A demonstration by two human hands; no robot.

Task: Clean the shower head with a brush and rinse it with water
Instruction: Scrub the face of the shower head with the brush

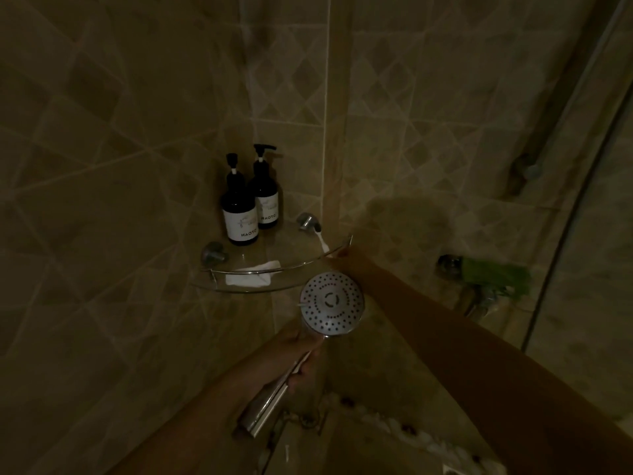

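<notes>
My left hand [303, 354] grips the chrome handle of the shower head [331, 303], whose round perforated face is turned up toward me, just below the corner shelf. My right arm reaches across from the lower right to the right end of the glass corner shelf [219, 287]. My right hand [346, 258] sits at the shelf's rail, dim and partly hidden behind the shower head. A slim white object, possibly a brush [322, 242], lies on the shelf just beyond its fingers; whether the fingers touch it is unclear.
Two dark pump bottles [239, 214] [265, 200] stand at the back of the shelf, and a white folded piece [253, 274] lies at its front. A green item [493, 272] sits on the wall tap at right. A hose [565, 234] runs down the right wall. The floor drain [308, 418] lies below.
</notes>
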